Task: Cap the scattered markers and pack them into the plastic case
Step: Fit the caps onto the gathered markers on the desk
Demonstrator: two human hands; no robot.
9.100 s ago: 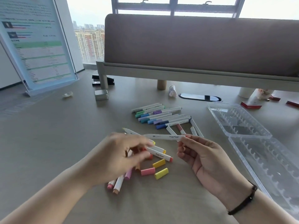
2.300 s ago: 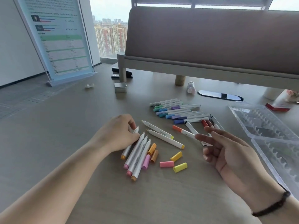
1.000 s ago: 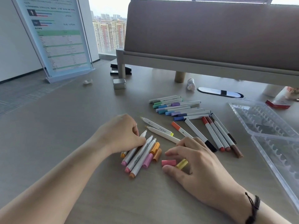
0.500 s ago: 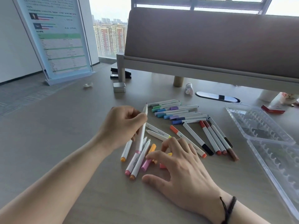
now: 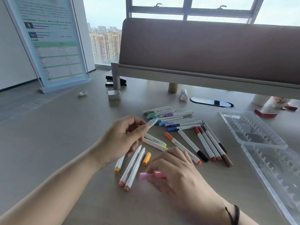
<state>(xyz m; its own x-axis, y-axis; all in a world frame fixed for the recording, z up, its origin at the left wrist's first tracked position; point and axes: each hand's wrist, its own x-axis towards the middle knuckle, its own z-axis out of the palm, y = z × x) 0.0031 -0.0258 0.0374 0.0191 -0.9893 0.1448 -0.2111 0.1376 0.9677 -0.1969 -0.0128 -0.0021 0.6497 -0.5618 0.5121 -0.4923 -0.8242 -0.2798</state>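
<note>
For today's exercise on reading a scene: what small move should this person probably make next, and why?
Probably bring the pink cap in the right hand up to the uncapped marker that the left hand holds raised, and press it on; the plastic case lies open with no markers in it.

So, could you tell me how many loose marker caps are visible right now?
3: an orange cap lying beside the uncapped markers, and a lilac cap and a pink cap at the fingertips of the right hand. More may hide under it.
</note>
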